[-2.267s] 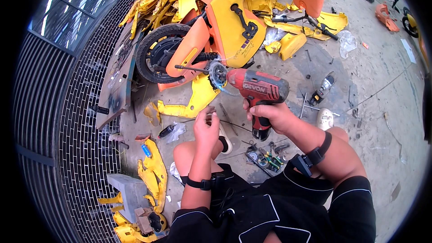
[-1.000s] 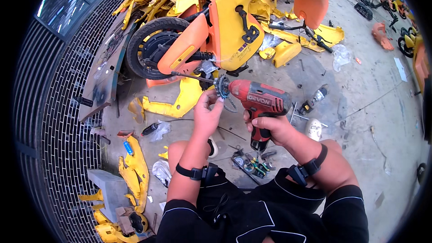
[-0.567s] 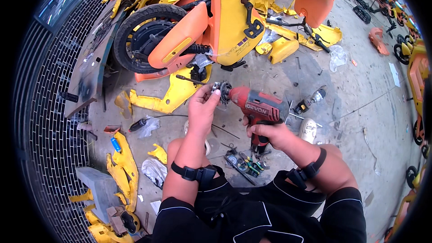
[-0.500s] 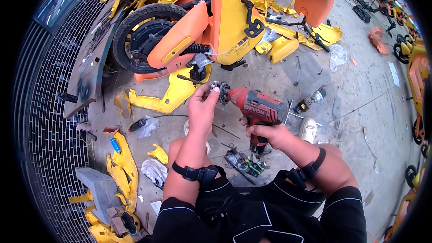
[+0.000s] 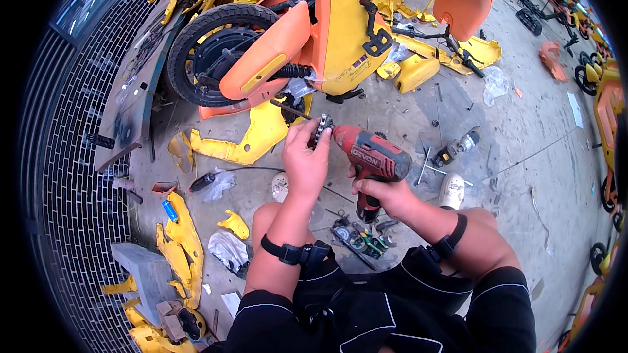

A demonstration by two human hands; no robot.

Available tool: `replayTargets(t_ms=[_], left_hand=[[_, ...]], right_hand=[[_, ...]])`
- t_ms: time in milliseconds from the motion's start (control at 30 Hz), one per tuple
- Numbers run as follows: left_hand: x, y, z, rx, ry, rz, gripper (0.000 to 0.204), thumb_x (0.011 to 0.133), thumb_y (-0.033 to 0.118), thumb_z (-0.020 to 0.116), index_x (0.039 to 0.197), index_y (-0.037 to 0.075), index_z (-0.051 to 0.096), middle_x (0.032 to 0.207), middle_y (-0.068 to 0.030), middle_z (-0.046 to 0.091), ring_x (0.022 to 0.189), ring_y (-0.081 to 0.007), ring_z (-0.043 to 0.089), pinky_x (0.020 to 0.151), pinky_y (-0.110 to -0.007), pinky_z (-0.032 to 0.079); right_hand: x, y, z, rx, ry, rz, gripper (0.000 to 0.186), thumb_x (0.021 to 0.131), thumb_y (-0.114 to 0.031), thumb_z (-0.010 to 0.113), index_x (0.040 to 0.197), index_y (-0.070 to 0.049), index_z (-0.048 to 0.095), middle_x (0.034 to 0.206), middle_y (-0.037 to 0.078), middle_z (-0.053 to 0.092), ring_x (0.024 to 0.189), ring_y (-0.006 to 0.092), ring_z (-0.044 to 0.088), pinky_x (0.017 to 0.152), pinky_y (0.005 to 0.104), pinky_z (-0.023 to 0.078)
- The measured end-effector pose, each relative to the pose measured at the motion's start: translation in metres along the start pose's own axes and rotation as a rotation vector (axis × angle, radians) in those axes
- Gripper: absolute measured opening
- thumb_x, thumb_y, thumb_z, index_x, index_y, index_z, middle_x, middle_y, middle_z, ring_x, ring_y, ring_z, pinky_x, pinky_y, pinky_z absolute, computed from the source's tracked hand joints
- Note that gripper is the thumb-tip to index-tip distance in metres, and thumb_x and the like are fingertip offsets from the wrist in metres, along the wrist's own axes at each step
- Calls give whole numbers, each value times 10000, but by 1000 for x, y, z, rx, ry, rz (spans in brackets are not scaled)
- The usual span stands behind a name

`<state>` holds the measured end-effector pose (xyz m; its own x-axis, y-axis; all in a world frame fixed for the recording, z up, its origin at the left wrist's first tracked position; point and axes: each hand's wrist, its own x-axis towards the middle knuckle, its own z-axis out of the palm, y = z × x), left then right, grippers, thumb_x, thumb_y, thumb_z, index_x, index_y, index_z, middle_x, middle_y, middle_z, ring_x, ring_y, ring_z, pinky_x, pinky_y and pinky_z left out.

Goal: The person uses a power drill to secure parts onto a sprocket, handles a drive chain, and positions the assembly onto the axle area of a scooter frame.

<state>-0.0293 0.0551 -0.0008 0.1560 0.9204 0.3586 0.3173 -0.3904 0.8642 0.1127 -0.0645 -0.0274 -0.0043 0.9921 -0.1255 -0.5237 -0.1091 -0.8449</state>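
My left hand [image 5: 306, 159] has its fingers and thumb closed around a small dark metal part with a toothed edge, like a sprocket [image 5: 324, 127]. Pointing left at this part is the nose of a red and black cordless impact driver [image 5: 374, 154]; whether a bit sits inside it is hidden. My right hand [image 5: 382, 191] wraps the driver's handle from the right. Just beyond, a yellow and orange electric bike [image 5: 350, 33] lies tipped on its side, its black rear wheel [image 5: 209, 55] to the left. A thin rod [image 5: 290, 108] shows behind my left fingers.
On the concrete floor are another cordless drill [image 5: 458, 146], a T-handled wrench [image 5: 428, 168] and a cluster of hand tools [image 5: 366, 240]. Yellow body panels [image 5: 180, 242] lie left, with a grey block [image 5: 147, 278] beside them. More bikes [image 5: 608, 111] line the right edge.
The sprocket-like part has turned more edge-on to the view. My left hand has shifted a little right, and the driver's body has come slightly left. Both holds stay the same.
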Motion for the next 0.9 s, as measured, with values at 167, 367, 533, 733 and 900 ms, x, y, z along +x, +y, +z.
replayTargets(t_ms=[167,367,533,733,900], left_hand=[[1,-4,-1,126,39,84,248,844,75,737,1068,-23,693,942,-114,650,777,-199,635,727,-313,522],[4,-8,-4,138,8,-32,257,838,67,752,1070,-33,705,911,-87,658,766,-143,596,719,-284,504],[5,-9,-2,42,-5,-57,279,853,75,736,1111,-24,698,962,-89,660,807,-139,611,750,-280,511],[-1,-16,6,103,6,51,333,864,62,707,1188,-8,668,1099,-150,659,882,-201,659,784,-302,535],[-3,-23,9,70,44,100,322,876,81,706,1180,-17,667,976,-95,655,799,-144,638,733,-283,526]], right_hand=[[2,3,5,-16,32,-3,436,831,16,646,1250,-51,547,1066,56,620,853,158,640,781,318,524],[3,0,8,-115,39,-37,431,832,17,646,1246,-52,547,1058,54,626,843,158,645,767,311,530],[5,2,8,13,37,-42,444,811,28,639,1239,-35,541,1046,75,631,830,174,648,764,319,535],[3,-20,10,221,52,22,443,786,-41,633,1218,-10,543,1004,107,643,792,203,655,736,349,540],[0,-28,-3,186,-9,23,530,761,-43,620,1278,12,517,1055,139,636,804,214,647,766,342,528]])
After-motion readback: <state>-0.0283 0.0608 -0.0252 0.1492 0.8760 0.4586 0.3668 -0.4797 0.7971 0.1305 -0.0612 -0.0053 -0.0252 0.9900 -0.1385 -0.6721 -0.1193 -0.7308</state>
